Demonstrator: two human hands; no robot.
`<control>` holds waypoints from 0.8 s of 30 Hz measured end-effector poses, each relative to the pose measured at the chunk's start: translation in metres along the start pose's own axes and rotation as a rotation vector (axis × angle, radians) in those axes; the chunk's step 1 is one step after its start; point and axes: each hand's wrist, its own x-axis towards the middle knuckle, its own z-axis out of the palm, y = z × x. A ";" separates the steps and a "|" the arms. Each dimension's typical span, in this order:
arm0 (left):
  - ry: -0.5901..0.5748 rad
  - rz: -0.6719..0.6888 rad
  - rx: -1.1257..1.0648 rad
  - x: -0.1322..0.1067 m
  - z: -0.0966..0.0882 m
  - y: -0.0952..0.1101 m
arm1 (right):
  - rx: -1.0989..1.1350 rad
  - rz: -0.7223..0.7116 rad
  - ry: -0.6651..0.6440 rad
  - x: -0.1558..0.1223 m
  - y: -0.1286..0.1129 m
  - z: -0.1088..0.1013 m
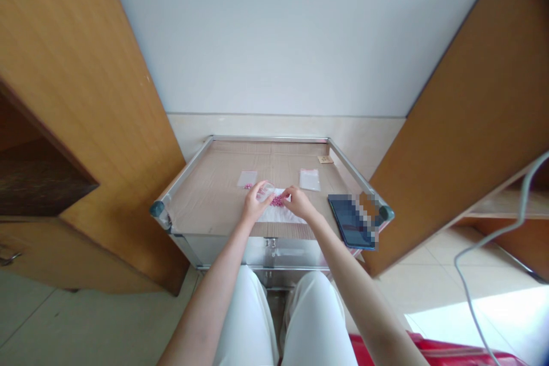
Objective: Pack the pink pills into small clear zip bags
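Bright o/all; glare on floor (510,314) lower R, wide-angle warp @ edges, tablet (346,220) pt. pixelated.

By the right hand (299,204), round pink beads (278,202) lie on a white sheet (274,215). Rightward lies a rectangular black tablet (349,226).

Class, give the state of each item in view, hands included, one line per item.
Left hand: gripping the clear container
Clear container: held, contents unclear
Right hand: at the pink beads, grip unclear
Pink beads: loose, mostly heaped on the white sheet
White sheet: spread out
Left plastic bag: lying flat
Right plastic bag: lying flat
Tablet: lying flat
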 end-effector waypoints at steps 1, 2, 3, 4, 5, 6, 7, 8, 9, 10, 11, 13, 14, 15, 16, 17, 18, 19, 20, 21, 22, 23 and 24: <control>0.002 0.002 0.000 0.000 0.000 0.000 | -0.002 -0.005 -0.027 -0.003 0.002 0.002; 0.005 0.006 0.000 0.000 0.000 -0.001 | -0.004 -0.010 -0.044 -0.005 0.003 0.005; 0.010 0.013 0.001 0.000 0.000 -0.001 | -0.006 -0.013 -0.052 -0.006 0.004 0.007; 0.013 0.019 0.002 0.000 0.001 -0.001 | -0.010 -0.016 -0.054 -0.007 0.004 0.009; 0.016 0.024 0.004 0.000 0.001 -0.001 | -0.014 -0.019 -0.054 -0.007 0.004 0.011; 0.017 0.027 0.006 0.000 0.001 -0.001 | -0.017 -0.023 -0.056 -0.007 0.004 0.013; 0.017 0.027 0.008 0.000 0.000 -0.001 | -0.021 -0.026 -0.060 -0.006 0.003 0.015; 0.016 0.028 0.010 0.000 0.000 -0.001 | -0.024 -0.028 -0.061 -0.005 0.003 0.016; 0.015 0.028 0.013 0.000 0.000 0.000 | -0.027 -0.031 -0.063 -0.005 0.003 0.017; 0.014 0.028 0.015 0.000 0.000 0.000 | -0.030 -0.032 -0.063 -0.005 0.003 0.018; 0.014 0.028 0.018 0.000 0.000 0.000 | -0.032 -0.031 -0.061 -0.004 0.003 0.019; 0.014 0.031 0.022 0.000 0.000 0.000 | -0.034 -0.025 -0.054 -0.004 0.003 0.020; 0.016 0.031 0.024 0.000 0.000 0.000 | -0.031 -0.022 -0.051 -0.004 0.003 0.020; 0.016 0.030 0.026 0.000 0.000 0.000 | -0.025 -0.020 -0.051 -0.004 0.003 0.020; 0.016 0.030 0.027 0.000 0.000 0.000 | -0.016 -0.016 -0.049 -0.004 0.003 0.019; 0.014 0.028 0.027 0.000 0.000 0.000 | -0.006 -0.013 -0.039 -0.004 0.003 0.017; 0.011 0.027 0.025 0.000 0.000 -0.001 | 0.006 -0.010 -0.018 -0.003 0.002 0.014; 0.008 0.026 0.022 0.000 0.000 -0.001 | 0.018 -0.002 0.016 -0.001 0.001 0.011; 0.005 0.026 0.019 0.000 0.000 -0.001 | 0.033 0.007 0.060 0.001 -0.001 0.008; 0.005 0.024 0.016 0.000 0.000 -0.001 | 0.055 0.018 0.108 0.004 -0.003 0.004; 0.006 0.021 0.014 0.000 0.000 -0.001 | 0.083 0.031 0.155 0.007 -0.006 0.001; 0.006 0.019 0.014 0.000 0.000 -0.001 | 0.118 0.043 0.185 0.010 -0.009 -0.003; 0.007 0.016 0.014 0.001 0.000 -0.001 | 0.156 0.053 0.203 0.014 -0.013 -0.005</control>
